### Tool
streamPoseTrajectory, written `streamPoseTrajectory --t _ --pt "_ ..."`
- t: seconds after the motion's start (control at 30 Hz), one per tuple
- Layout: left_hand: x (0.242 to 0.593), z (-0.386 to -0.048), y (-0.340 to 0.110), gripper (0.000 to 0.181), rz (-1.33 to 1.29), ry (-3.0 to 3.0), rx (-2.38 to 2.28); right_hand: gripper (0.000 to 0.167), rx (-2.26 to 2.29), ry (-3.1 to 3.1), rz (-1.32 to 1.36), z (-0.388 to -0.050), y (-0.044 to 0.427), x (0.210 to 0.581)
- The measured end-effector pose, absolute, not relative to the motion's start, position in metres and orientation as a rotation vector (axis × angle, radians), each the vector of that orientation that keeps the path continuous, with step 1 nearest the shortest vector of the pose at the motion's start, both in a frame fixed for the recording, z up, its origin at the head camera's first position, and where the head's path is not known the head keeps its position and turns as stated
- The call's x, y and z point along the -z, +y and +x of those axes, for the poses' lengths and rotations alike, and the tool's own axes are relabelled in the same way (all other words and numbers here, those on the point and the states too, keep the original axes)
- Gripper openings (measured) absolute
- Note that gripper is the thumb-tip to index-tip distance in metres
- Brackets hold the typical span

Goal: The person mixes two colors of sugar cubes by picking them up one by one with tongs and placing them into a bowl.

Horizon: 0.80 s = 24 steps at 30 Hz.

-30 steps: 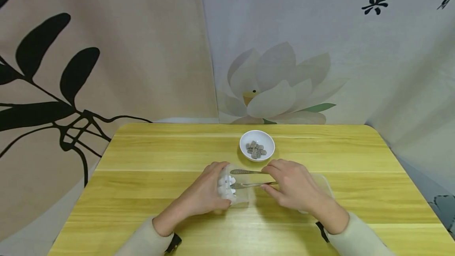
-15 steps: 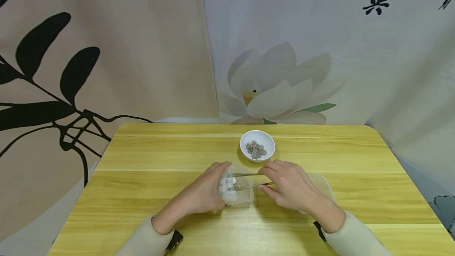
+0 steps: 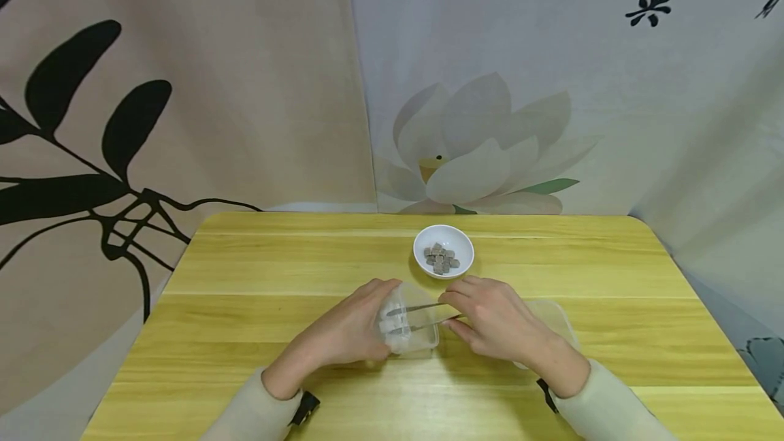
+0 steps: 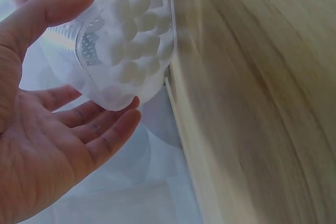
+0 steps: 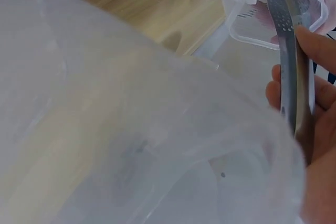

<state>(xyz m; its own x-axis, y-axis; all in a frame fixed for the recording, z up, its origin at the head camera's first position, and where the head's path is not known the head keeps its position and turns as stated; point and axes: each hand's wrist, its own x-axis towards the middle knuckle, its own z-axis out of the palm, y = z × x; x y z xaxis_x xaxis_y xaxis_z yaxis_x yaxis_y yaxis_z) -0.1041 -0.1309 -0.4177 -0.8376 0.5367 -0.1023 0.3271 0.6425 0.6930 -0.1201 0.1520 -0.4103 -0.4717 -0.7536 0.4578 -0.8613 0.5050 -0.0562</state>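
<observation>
In the head view my left hand (image 3: 349, 329) grips a clear plastic tub (image 3: 425, 340) tipped on its side, its mouth facing right. White chunky pieces (image 4: 134, 48) are heaped at its base, seen through the plastic in the left wrist view. My right hand (image 3: 493, 315) holds metal tongs (image 5: 286, 40) with perforated ends. Both tong arms reach inside the tub, spread apart, with their tips among or against the white pieces. Whether a piece sits between the tips cannot be made out.
A white bowl (image 3: 462, 242) with several grey-brown cubes (image 3: 439, 260) stands behind the hands. Beneath and right of the right hand lies a clear lid (image 3: 556, 318) on the wooden table (image 3: 275, 278). A blurred translucent plastic sheet (image 5: 131, 103) fills much of the right wrist view.
The right hand has shifted slightly left, bringing the tongs deeper into the tub. The tub's mouth has turned and edged right in the left hand's grip. The bowl and lid stay put.
</observation>
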Motion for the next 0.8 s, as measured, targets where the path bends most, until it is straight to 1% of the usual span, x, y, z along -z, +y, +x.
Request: streamPoseTrajectory --t 0.43,0.8 --pt "0.4191 -0.1047 -0.1319 0.107 0.718 2.598 -0.954 0.023 -0.441 -2.368 1.391 -0.1208 0.1473 0.4132" --pt "0.4207 -0.1047 -0.1317 0.107 0.725 2.605 -0.950 0.022 -0.454 -2.342 1.397 -0.1199 0.1488 0.4153"
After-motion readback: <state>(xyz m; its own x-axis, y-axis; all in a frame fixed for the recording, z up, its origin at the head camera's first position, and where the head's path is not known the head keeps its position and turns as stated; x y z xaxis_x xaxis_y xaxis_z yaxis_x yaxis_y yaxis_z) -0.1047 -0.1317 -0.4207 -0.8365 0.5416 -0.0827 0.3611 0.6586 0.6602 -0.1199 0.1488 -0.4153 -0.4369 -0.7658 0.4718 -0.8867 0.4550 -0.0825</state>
